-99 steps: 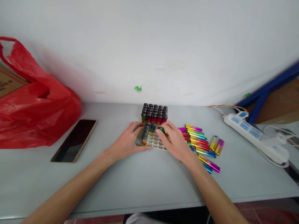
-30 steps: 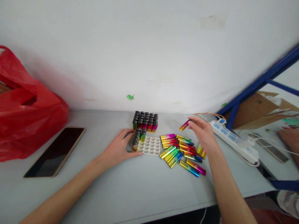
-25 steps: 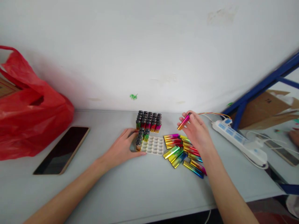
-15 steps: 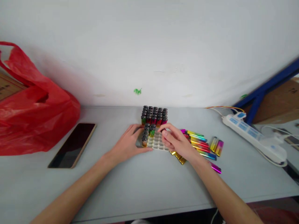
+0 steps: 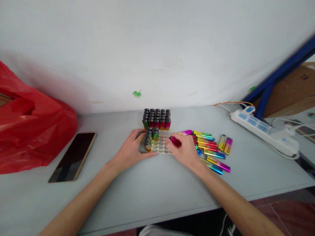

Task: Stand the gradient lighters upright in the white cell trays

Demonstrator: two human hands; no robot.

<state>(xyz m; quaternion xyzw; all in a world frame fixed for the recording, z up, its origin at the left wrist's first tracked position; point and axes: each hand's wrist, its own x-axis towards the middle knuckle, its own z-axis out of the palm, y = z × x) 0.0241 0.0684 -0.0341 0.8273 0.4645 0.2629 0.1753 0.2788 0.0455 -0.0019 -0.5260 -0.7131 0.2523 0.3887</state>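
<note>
My left hand (image 5: 131, 147) grips the left end of a white tray (image 5: 161, 147) with rows of holes, thumb along its near edge and fingers behind. Several lighters with black tops (image 5: 149, 139) stand upright in the tray's left columns, and the holes further right show bare. Pinched in my right hand (image 5: 184, 147) is a dark magenta lighter (image 5: 175, 141), tilted above the tray's right side; its lower end is hidden by the fingers. To the right of this hand lies a loose pile of shiny multicoloured lighters (image 5: 206, 146).
Behind the tray stands a block of upright lighters (image 5: 157, 119). Two lighters (image 5: 225, 144) lie apart at right, near a white power strip (image 5: 263, 129) with cables. A phone (image 5: 72, 157) and a red plastic bag (image 5: 36, 131) are on the left. A wall (image 5: 157, 59) closes off the back.
The view has shifted slightly. My right hand has turned over the tray's right side, and the magenta lighter in it now shows more clearly. My left hand stays on the tray.
</note>
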